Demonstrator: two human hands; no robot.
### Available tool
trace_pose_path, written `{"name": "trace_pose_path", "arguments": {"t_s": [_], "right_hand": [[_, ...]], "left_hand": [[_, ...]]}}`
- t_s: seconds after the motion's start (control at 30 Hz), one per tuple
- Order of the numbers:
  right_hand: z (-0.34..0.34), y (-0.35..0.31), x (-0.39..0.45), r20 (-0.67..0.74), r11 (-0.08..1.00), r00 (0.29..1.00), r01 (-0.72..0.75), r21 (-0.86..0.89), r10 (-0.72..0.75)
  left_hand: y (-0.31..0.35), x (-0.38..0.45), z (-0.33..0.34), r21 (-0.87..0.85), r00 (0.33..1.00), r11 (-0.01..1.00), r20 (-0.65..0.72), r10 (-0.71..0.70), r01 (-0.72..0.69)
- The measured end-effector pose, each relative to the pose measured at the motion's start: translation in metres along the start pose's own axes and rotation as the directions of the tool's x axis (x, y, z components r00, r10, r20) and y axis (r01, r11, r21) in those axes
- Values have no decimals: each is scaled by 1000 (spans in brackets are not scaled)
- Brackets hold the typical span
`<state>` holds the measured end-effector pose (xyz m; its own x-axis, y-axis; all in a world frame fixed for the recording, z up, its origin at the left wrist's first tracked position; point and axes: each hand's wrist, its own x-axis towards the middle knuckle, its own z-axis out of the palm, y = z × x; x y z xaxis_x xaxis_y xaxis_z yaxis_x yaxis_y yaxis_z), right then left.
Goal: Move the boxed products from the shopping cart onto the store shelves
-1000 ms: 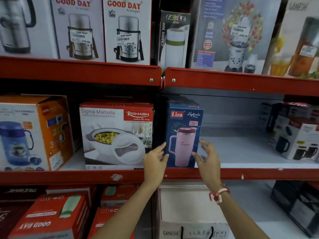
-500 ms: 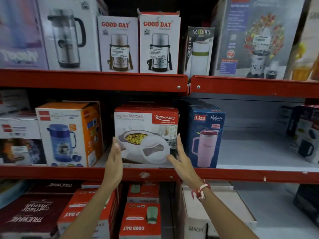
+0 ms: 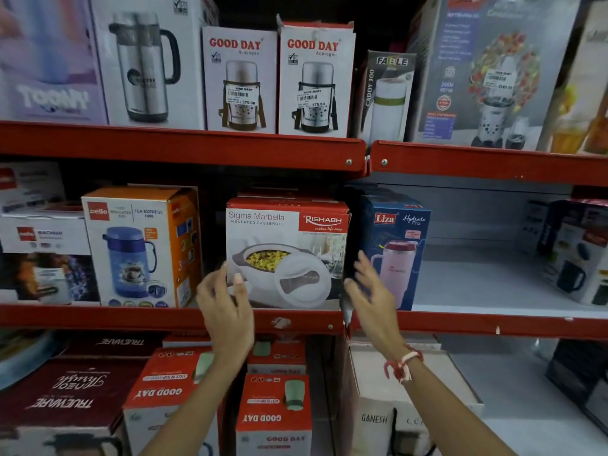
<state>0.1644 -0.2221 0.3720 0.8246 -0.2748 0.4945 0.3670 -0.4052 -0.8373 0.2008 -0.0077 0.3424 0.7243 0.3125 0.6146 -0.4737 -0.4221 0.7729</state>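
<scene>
The casserole box stands upright on the middle shelf, between the orange flask box and the blue tumbler box; the left hand touches its lower left corner, grip spread; the right hand hovers just off its right edge, fingers apart, holding nothing; the box lies directly ahead, between both palms.

1. A red top shelf is being filled by a steel jug box, two Good Day flask boxes, a Fable box and a blender box.
2. The red middle shelf is being shared by an orange Cello box, a casserole box and a blue Liza box just beside it.
3. Its white right part is being left bare up to some mug boxes.
4. Down low, red Good Day boxes are being kept.
</scene>
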Motion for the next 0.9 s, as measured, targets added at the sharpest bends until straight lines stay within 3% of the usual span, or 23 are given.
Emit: {"name": "trace_pose_path", "arguments": {"t_s": [0.07,0.17,0.23,0.33,0.5,0.7,0.8,0.9], "right_hand": [[-12,5,3,-215,999,975,48,-15,-50],[-24,17,9,-365,1000,931,22,1,-20],[-28,24,11,-307,999,951,-37,12,39],[-30,26,11,-119,988,984,-120,93,131],[-53,34,14,2,978,981,-193,76,193],[-71,37,2,1,988,988,-151,6,151],[-71,30,-3,-5,987,987,-160,-5,160],[-67,13,-6,-116,992,992,-69,-106,57]], "left_hand": [[18,-11,15,-63,993,991,-2,119,-118],[45,-28,47,-189,921,972,338,195,-137],[62,-40,68,-230,832,973,540,128,-1],[76,-44,92,-188,708,953,705,-38,238],[84,-39,111,-181,642,884,750,-160,431],[81,-43,109,-178,588,878,797,-136,444],[89,-44,101,-135,595,897,787,-161,421],[100,-44,88,-145,672,928,728,-135,344]]}}
